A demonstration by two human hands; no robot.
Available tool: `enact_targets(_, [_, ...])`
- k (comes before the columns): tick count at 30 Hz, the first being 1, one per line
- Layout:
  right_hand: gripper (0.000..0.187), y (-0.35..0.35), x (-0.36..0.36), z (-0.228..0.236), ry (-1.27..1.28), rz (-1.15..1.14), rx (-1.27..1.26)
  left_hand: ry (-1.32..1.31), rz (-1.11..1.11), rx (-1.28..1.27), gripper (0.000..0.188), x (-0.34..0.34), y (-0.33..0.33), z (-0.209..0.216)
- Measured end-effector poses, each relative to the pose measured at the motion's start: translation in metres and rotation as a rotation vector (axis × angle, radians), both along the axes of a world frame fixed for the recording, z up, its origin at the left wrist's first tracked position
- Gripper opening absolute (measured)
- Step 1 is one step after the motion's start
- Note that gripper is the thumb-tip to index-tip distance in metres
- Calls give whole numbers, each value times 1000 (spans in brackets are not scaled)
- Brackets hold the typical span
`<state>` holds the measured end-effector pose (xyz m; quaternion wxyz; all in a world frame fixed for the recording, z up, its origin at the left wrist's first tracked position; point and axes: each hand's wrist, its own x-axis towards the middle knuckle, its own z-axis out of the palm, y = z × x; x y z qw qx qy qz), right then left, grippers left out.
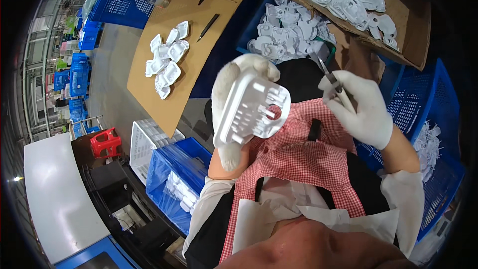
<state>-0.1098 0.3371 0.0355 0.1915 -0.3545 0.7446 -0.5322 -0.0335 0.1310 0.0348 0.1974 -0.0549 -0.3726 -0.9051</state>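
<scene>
My left hand (225,87), in a white glove, grips a white moulded plastic part (255,104) in front of my checked apron. The part is tilted, with short pegs and a round hole on the side that shows. My right hand (366,107), also gloved, is closed around the pale handle of a slim trimming knife (327,72). Its blade points up and away, apart from the plastic part. Several similar white parts (169,60) lie in a loose pile on the brown board (149,87) at the far left.
Behind my hands, a blue crate holds many white parts (286,32); more fill a cardboard box (411,25). White scraps (428,144) lie in a blue basket (440,99) at right. A lined blue bin (164,162) stands at left. A black pen-like tool (208,27) rests on the board.
</scene>
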Motion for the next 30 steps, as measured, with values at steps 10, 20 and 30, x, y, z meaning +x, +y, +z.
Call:
enact_targets(10, [25, -7, 18, 2, -405, -10, -157, -54, -234, 47, 45, 6, 1, 10])
enact_targets(20, [55, -17, 24, -10, -644, -40, -391, 213, -168, 67, 115, -7, 2, -39])
enact_targets(30, [42, -14, 4, -64, -525, -220, -206, -599, -61, 497, 63, -19, -25, -100])
